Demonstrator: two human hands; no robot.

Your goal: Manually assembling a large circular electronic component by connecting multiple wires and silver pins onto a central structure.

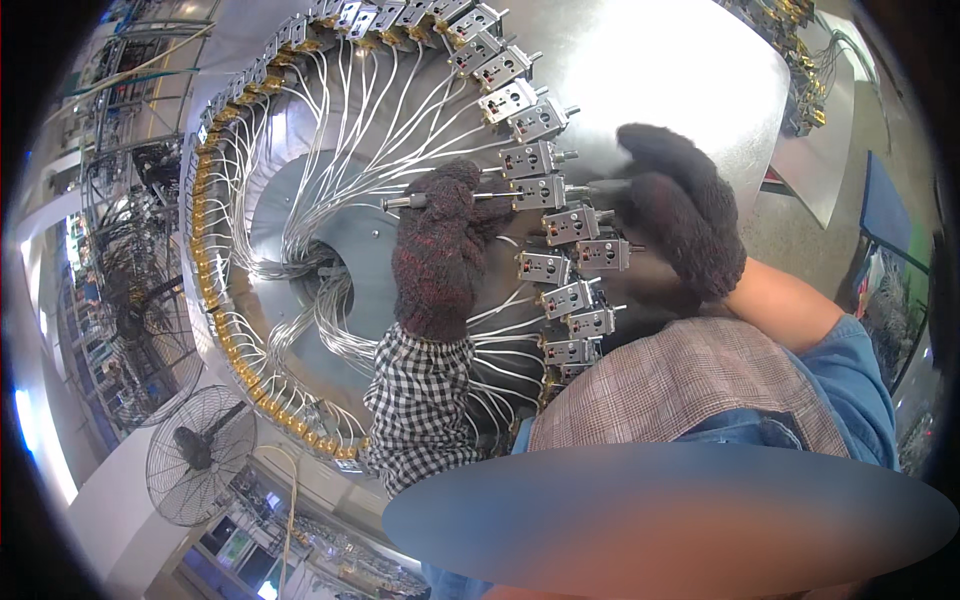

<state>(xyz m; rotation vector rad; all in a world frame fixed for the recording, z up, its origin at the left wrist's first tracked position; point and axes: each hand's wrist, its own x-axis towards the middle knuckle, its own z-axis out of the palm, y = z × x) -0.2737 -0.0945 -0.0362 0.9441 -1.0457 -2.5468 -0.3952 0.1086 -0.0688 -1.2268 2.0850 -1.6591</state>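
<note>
My left hand, in a dark knitted glove, is closed around a slim metal rod with a thicker end. The rod points right, toward a small silver metal block in the row. My right hand, gloved the same way, is on the other side of that block. Its fingers are curled and slightly blurred, next to a dark grey narrow piece that sticks out from the block; what they hold is unclear. More silver blocks with holes and side pins stand above and below. White wires run inward from the ring.
A round metal table carries the ring of blocks, with brass-coloured parts along its left side. The wires gather at a central hole. A black fan stands lower left; a second wired assembly is at upper right.
</note>
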